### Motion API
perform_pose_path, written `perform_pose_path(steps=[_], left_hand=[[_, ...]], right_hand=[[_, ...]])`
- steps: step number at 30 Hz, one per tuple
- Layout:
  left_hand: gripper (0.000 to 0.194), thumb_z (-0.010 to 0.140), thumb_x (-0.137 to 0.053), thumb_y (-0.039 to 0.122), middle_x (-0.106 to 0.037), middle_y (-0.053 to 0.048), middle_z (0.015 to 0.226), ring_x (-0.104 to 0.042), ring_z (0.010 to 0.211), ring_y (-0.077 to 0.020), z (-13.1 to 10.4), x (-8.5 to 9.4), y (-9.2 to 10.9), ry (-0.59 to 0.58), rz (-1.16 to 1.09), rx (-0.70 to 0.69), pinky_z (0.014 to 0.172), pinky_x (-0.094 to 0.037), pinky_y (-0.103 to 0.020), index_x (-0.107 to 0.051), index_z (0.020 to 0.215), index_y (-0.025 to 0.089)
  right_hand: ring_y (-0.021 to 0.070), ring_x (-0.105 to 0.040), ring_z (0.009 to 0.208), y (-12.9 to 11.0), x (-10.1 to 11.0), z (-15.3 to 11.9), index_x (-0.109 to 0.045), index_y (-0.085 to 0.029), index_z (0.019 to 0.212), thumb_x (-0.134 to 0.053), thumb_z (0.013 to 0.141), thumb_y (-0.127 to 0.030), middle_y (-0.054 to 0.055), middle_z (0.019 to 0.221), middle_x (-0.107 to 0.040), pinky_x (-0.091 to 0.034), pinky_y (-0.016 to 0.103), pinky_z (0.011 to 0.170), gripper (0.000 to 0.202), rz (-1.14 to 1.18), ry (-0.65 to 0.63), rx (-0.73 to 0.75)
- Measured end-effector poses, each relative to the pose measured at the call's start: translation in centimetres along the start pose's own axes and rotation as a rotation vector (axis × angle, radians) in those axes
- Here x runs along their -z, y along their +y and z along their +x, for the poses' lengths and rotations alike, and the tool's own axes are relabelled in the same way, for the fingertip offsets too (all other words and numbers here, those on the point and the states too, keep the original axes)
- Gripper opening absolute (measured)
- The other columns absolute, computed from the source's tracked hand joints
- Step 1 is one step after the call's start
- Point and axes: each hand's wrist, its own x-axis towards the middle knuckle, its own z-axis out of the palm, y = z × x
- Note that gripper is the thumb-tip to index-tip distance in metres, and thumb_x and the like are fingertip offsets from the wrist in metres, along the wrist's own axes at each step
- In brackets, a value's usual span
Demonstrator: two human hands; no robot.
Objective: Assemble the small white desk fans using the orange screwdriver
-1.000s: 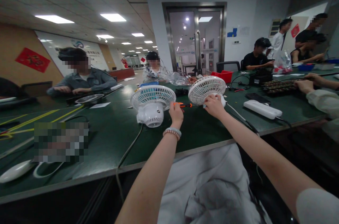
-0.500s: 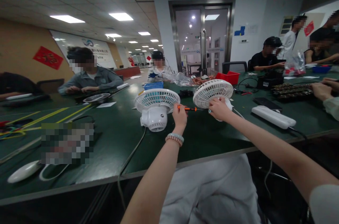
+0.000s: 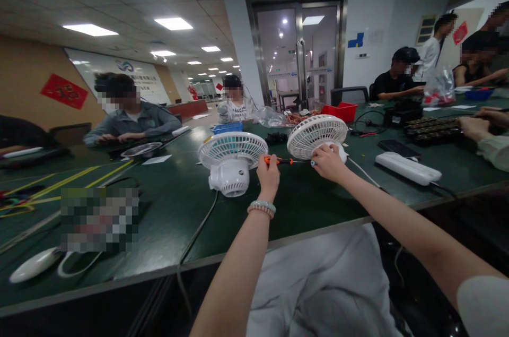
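My left hand (image 3: 268,173) is closed round the orange and black handle of a screwdriver (image 3: 284,161), whose thin shaft points right. At the end of that shaft, the fingers of my right hand (image 3: 326,162) are bent against the lower front of a white fan (image 3: 314,135); whether they pinch the screwdriver tip or a small part is hidden. Just left of my left hand, a second white fan (image 3: 234,150) rests on the green table (image 3: 159,231), its round grille tilted up and its motor housing toward me.
Beyond the fans are a blue tray (image 3: 227,128) and a red bin (image 3: 342,112). A white power strip (image 3: 407,168) lies at the right beside a dark phone (image 3: 398,149). Cables and a white oval object (image 3: 35,265) lie at left. Several people sit round the table.
The whole view has shifted slightly. Both hands keep nearly the same place at the screwdriver and the right fan.
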Motion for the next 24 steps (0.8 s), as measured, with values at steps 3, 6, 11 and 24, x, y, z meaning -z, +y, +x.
perform_pose_path(steps=[3, 6, 11, 24], left_hand=[[0.008, 0.079, -0.041, 0.025, -0.045, 0.006, 0.053, -0.046, 0.044, -0.007, -0.02, 0.03, -0.59, -0.032, -0.049, -0.024, 0.045, -0.036, -0.019, -0.045, 0.084, 0.019], [0.011, 0.077, -0.038, 0.02, -0.044, 0.007, 0.053, -0.044, 0.043, -0.0069, -0.01, -0.06, -0.85, -0.044, -0.103, -0.031, 0.044, -0.035, -0.019, -0.044, 0.087, 0.02], [0.01, 0.076, -0.04, 0.02, -0.044, 0.007, 0.058, -0.042, 0.041, -0.0058, 0.08, -0.27, -0.68, -0.026, -0.117, -0.01, 0.042, -0.035, -0.019, -0.043, 0.085, 0.02], [0.007, 0.076, -0.042, 0.023, -0.043, 0.007, 0.057, -0.043, 0.04, -0.006, -0.03, -0.25, -0.88, -0.03, -0.097, 0.04, 0.041, -0.034, -0.019, -0.043, 0.082, 0.02]], right_hand=[[0.0251, -0.038, 0.1, 0.25, -0.12, 0.08, -0.066, -0.018, 0.086, -0.047, 0.079, -0.027, 0.009, 0.103, -0.058, -0.021, 0.043, 0.083, 0.021, 0.021, -0.001, 0.003], [0.0248, -0.038, 0.1, 0.31, -0.26, 0.07, -0.066, -0.019, 0.086, -0.048, 0.079, -0.027, 0.008, 0.103, -0.059, -0.02, 0.042, 0.083, 0.021, 0.028, 0.019, -0.013], [0.0249, -0.038, 0.1, 0.08, -0.34, -0.11, -0.066, -0.019, 0.086, -0.047, 0.08, -0.028, 0.008, 0.103, -0.059, -0.019, 0.042, 0.085, 0.022, 0.015, 0.044, -0.029], [0.0247, -0.038, 0.1, 0.15, -0.43, -0.17, -0.066, -0.019, 0.088, -0.046, 0.08, -0.029, 0.007, 0.103, -0.059, -0.02, 0.04, 0.084, 0.024, -0.007, 0.05, -0.019]])
